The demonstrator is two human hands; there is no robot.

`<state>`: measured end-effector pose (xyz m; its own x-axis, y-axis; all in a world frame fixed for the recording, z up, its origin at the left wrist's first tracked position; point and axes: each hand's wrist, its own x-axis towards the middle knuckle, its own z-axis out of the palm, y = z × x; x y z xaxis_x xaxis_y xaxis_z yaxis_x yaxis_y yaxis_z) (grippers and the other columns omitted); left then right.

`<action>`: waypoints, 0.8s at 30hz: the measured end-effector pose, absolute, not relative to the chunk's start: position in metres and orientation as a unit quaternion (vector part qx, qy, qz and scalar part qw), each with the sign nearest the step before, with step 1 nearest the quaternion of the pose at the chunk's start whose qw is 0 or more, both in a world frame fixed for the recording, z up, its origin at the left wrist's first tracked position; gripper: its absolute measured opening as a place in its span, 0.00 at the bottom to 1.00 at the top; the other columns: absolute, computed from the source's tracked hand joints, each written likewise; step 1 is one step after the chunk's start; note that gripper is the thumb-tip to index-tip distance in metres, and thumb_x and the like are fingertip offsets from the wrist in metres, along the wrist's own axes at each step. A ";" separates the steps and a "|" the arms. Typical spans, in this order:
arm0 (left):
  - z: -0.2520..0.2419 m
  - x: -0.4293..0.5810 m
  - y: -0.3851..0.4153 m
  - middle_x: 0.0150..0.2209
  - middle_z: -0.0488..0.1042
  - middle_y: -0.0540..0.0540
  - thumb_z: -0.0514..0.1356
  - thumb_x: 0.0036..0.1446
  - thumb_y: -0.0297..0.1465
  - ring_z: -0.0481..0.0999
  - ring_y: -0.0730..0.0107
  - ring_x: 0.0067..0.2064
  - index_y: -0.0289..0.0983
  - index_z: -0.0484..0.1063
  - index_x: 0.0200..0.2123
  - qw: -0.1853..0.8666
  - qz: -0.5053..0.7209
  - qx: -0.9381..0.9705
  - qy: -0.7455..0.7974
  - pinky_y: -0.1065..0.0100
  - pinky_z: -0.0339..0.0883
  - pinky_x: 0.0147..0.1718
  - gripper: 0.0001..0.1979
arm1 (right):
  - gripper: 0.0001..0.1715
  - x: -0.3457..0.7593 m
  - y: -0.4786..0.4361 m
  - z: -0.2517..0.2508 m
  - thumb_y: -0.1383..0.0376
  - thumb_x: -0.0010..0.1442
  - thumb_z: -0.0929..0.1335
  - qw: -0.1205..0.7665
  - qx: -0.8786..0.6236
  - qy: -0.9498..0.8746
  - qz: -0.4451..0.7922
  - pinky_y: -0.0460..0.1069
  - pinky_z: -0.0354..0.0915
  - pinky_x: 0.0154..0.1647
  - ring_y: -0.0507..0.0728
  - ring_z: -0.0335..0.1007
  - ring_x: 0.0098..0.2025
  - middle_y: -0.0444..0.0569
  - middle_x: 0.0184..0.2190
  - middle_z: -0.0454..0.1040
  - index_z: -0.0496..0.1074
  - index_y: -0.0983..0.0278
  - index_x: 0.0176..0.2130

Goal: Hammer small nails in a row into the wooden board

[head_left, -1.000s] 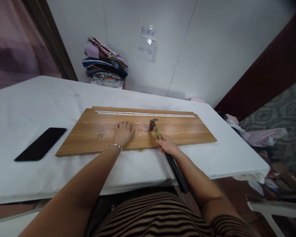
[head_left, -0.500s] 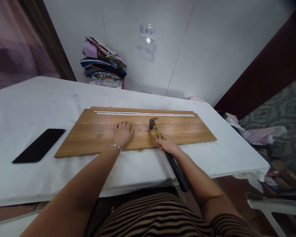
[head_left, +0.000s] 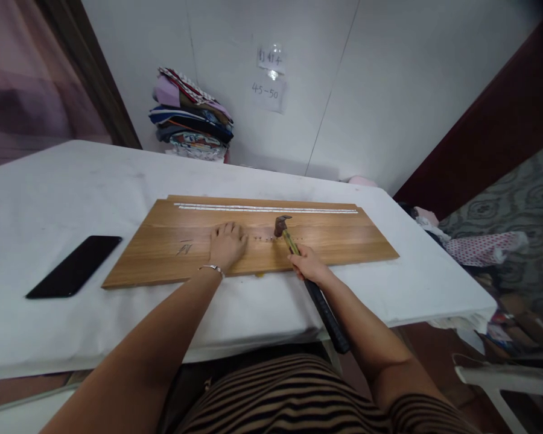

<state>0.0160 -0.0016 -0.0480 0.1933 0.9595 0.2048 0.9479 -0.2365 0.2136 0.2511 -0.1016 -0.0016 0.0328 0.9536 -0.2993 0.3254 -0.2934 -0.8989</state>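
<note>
A wooden board (head_left: 344,241) lies flat on the white-covered table. My left hand (head_left: 227,244) rests palm down on its middle, fingers stretched forward. In my right hand (head_left: 306,263) is a claw hammer (head_left: 290,242), gripped partway up its yellow and black handle. The rusty hammer head is over a row of small nails (head_left: 260,238) in the board; I cannot tell whether it touches one. Several loose nails (head_left: 185,248) lie on the board left of my left hand. Two white strips (head_left: 266,209) run along the board's far side.
A black phone or tablet (head_left: 75,267) lies on the table (head_left: 63,181) left of the board. Folded clothes (head_left: 192,117) are stacked at the back against the wall. A white plastic chair (head_left: 502,380) stands at the lower right, beside the table's edge.
</note>
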 end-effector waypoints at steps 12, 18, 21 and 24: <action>-0.047 0.016 -0.002 0.67 0.75 0.29 0.49 0.72 0.38 0.70 0.43 0.70 0.34 0.77 0.60 0.014 0.141 0.774 0.617 0.45 0.60 0.69 0.24 | 0.12 0.251 -0.101 0.002 0.70 0.62 0.68 0.319 -0.639 -0.506 0.484 0.43 0.52 0.14 0.49 0.54 0.12 0.31 0.12 0.61 0.60 0.56 0.34; -0.047 0.015 -0.001 0.68 0.75 0.30 0.49 0.73 0.38 0.69 0.45 0.71 0.35 0.77 0.61 0.014 0.139 0.775 0.616 0.46 0.59 0.69 0.24 | 0.14 0.252 -0.101 0.000 0.69 0.63 0.69 0.315 -0.637 -0.505 0.490 0.44 0.52 0.14 0.49 0.54 0.12 0.31 0.13 0.61 0.59 0.56 0.33; -0.048 0.016 -0.001 0.68 0.75 0.30 0.49 0.72 0.38 0.69 0.44 0.71 0.35 0.76 0.61 0.015 0.136 0.773 0.619 0.45 0.59 0.69 0.24 | 0.15 0.254 -0.100 -0.001 0.68 0.62 0.71 0.324 -0.639 -0.503 0.483 0.44 0.52 0.15 0.49 0.54 0.13 0.31 0.14 0.61 0.59 0.56 0.34; -0.048 0.017 -0.001 0.69 0.74 0.29 0.49 0.72 0.38 0.69 0.44 0.71 0.35 0.77 0.61 0.013 0.137 0.772 0.621 0.45 0.59 0.70 0.24 | 0.14 0.254 -0.100 -0.001 0.69 0.63 0.69 0.316 -0.639 -0.506 0.486 0.44 0.52 0.15 0.50 0.54 0.13 0.31 0.13 0.60 0.59 0.56 0.34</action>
<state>0.0166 -0.0006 -0.0477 0.1925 0.9618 0.1945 0.9545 -0.2295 0.1905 0.2543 -0.0996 -0.0013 0.0159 0.9532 -0.3018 0.3389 -0.2891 -0.8953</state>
